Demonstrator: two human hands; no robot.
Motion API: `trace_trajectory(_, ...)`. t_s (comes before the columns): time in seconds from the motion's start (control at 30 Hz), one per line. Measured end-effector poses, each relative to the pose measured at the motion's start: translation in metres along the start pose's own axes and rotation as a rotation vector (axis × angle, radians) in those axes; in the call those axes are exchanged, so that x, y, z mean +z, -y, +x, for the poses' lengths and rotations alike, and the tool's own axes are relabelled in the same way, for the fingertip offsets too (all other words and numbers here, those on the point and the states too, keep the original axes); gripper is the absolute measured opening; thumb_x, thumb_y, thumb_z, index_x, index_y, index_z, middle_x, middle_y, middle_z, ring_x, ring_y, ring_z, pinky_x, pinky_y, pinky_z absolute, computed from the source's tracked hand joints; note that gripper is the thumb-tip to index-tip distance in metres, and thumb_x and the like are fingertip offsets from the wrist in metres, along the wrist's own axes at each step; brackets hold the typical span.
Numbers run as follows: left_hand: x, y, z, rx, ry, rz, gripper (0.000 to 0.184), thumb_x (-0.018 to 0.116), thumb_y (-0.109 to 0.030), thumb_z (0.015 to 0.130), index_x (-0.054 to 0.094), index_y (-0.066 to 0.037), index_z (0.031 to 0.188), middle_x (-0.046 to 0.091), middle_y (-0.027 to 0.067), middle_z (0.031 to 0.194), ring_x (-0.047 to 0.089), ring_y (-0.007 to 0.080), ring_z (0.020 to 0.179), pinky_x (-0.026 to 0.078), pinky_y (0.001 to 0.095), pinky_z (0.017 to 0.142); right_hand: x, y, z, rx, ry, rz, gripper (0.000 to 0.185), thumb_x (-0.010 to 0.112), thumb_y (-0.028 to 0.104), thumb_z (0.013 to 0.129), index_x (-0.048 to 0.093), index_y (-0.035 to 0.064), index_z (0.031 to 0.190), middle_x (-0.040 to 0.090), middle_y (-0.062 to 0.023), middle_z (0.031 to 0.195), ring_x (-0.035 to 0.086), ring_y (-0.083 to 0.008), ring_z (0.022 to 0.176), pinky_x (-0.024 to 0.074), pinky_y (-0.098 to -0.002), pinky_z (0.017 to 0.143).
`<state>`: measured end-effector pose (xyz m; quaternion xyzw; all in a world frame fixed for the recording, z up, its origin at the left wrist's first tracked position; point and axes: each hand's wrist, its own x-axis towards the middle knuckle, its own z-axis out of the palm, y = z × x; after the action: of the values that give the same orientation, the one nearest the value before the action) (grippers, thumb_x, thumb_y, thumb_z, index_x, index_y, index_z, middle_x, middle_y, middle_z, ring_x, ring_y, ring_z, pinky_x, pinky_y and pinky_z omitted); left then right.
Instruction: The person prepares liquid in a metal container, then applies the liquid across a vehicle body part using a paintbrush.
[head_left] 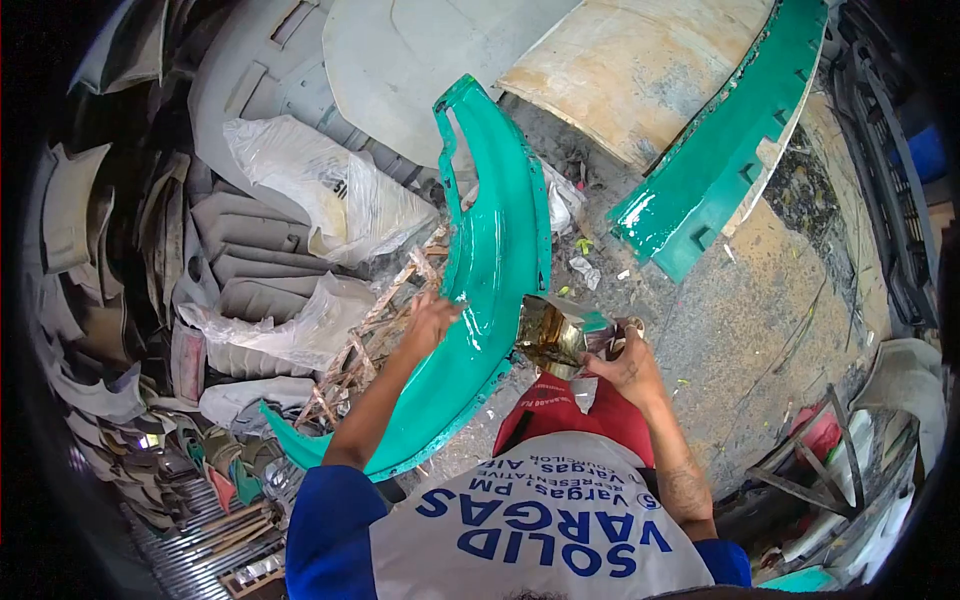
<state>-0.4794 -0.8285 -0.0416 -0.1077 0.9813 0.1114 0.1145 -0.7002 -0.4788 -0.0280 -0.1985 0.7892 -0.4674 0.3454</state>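
Observation:
A long curved panel [497,260], glossy green and shaped like a vehicle body part, runs from the top centre down to the lower left in front of me. My left hand [432,318] is over its left edge with the fingers curled together; whether anything is between them is hidden. My right hand [626,362] grips an open tin [552,335] by its right side, close to the panel's right edge. The tin's inside looks shiny gold-brown, and a bit of green shows near its rim.
Another green panel [725,150] lies at upper right beside a worn tan sheet [630,75]. Plastic bags [320,185] and stacked grey panels [250,240] crowd the left. Wooden sticks [350,355] stand under the panel. Dark panels [885,170] and a metal frame [810,460] line the right.

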Motion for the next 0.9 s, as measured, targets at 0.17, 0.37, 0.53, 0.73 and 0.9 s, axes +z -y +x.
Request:
trace_trajectory(0.17,0.001,0.021,0.088,0.043,-0.342,-0.016,0.038,0.057,-0.008,0.086,0.068,-0.019,0.121,0.062,0.0060,0.097,0.050,0.0299,0.098,0.037,0.0479,0.088,0.015,0.009,-0.029,0.119,-0.009,-0.016,0.070,0.084,0.035,0.067,0.054,-0.0121,0.109,0.068,-0.0234,0.088,0.068,-0.0321,0.080,0.0524,-0.0395,0.072)
trace_trajectory(0.37,0.043,0.033,0.051,0.112,-0.246,0.092,0.029,0.058,-0.009,0.085,0.069,-0.008,0.112,0.062,0.0061,0.101,0.051,0.0298,0.098,0.038,0.0453,0.087,0.043,0.014,-0.077,0.168,-0.150,0.106,0.074,0.083,0.034,0.069,0.053,-0.0132,0.117,0.069,-0.0206,0.090,0.068,-0.0269,0.083,0.0529,-0.0357,0.076)
trace_trajectory(0.53,0.066,0.030,-0.030,0.237,-0.146,0.153,0.029,0.058,-0.008,0.085,0.068,-0.007,0.113,0.060,0.0067,0.103,0.050,0.0291,0.103,0.038,0.0437,0.089,0.068,0.001,-0.101,0.163,-0.266,-0.008,0.080,0.083,0.036,0.070,0.050,-0.0139,0.124,0.070,-0.0207,0.093,0.070,-0.0267,0.086,0.0540,-0.0357,0.078)
trace_trajectory(0.73,0.059,0.037,-0.098,0.285,-0.051,0.138,0.033,0.058,-0.007,0.084,0.066,-0.008,0.116,0.060,0.0060,0.104,0.050,0.0287,0.109,0.038,0.0444,0.092,0.084,0.016,-0.108,0.185,-0.270,0.041,0.081,0.083,0.039,0.070,0.051,-0.0139,0.123,0.070,-0.0228,0.097,0.070,-0.0291,0.091,0.0540,-0.0365,0.080)
trace_trajectory(0.9,0.037,0.040,-0.081,0.171,-0.112,-0.101,0.034,0.060,-0.008,0.082,0.066,-0.011,0.115,0.060,0.0050,0.103,0.051,0.0287,0.107,0.038,0.0445,0.092,0.095,0.005,-0.105,0.122,-0.292,-0.006,0.079,0.083,0.036,0.073,0.050,-0.0175,0.121,0.067,-0.0122,0.085,0.065,-0.0135,0.066,0.0522,-0.0272,0.058)
